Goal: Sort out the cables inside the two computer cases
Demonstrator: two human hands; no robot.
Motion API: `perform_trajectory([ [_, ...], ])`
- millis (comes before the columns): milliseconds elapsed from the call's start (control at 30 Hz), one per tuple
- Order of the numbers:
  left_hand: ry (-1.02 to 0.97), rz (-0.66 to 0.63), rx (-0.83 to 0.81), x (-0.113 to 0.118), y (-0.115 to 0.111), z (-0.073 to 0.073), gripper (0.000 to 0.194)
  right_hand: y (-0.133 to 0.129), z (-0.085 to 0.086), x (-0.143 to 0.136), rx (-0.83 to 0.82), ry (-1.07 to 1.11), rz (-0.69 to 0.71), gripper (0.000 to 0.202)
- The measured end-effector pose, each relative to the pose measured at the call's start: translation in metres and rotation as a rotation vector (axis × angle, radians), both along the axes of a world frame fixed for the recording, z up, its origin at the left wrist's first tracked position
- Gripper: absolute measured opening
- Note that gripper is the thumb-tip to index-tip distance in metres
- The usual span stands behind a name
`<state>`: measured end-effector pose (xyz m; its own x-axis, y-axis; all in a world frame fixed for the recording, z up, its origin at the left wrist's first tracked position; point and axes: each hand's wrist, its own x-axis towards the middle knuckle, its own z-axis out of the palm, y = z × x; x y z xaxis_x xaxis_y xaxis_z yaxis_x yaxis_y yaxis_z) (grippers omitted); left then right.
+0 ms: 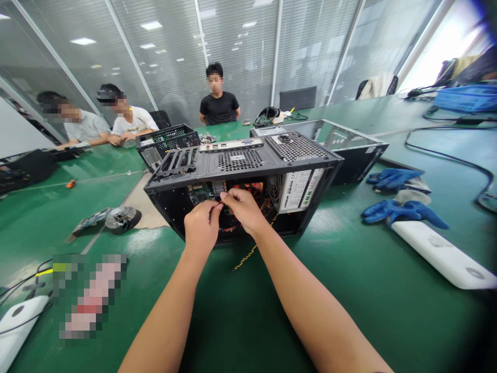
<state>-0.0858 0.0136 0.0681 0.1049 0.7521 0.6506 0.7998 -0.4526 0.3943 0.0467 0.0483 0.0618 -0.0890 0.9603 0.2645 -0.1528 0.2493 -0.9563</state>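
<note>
Bare forearms point(318, 300), both hands point(202, 225) point(245, 210) pinched nr mobo point(199, 196), open PC case point(258, 167), grn tbl point(357, 269)

Office-like meeting room, glass partition wall point(248, 46) with blinds point(171, 67), long green table point(337, 254), black chair point(298, 98)

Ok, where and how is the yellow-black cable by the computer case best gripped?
Probably pinch the yellow-black cable near its lower end, from the wearer's side: that thin end juts toward the wearer over the table, while the right forearm crosses it higher up.
</note>
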Motion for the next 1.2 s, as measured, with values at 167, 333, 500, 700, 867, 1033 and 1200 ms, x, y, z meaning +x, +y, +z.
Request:
perform_trajectory([
  [167, 0.010, -0.014, -0.038, -0.0025, 0.0015, -0.0003, 0.021, 0.0017, -0.0023, -0.0003, 0.006, 0.017, 0.004, 0.037],
  [333, 0.042, -0.014, -0.012, -0.0020, 0.0012, -0.0014, 0.022, 0.0016, -0.0012, 0.0001, -0.006, 0.016, -0.001, 0.038],
  [500, -0.040, 0.031, -0.027, -0.0013, 0.0012, -0.0048, 0.017, 0.0011, -0.0004, -0.0001, -0.021, 0.019, -0.015, 0.040],
  [700, -0.029, 0.009, -0.056, 0.0003, 0.0000, -0.0013, 0.015, 0.0018, -0.0016, -0.0010, -0.015, 0.018, 0.025, 0.037],
  [867, 0.024, -0.004, -0.027, -0.0017, 0.0007, -0.0013, 0.018, 0.0013, 0.0000, -0.0015, -0.024, 0.020, -0.006, 0.038],
  [1033, 0.099, 0.035, 0.101, -0.0031, 0.0007, 0.0005, 0.022, 0.0013, -0.0002, -0.0008, -0.033, 0.030, -0.015, 0.042],
  [1200, 0.084, 0.023, 0.117, -0.0023, 0.0008, 0.0016, 0.026, 0.0012, -0.0001, -0.0006, -0.023, 0.024, 0.003, 0.043],
])
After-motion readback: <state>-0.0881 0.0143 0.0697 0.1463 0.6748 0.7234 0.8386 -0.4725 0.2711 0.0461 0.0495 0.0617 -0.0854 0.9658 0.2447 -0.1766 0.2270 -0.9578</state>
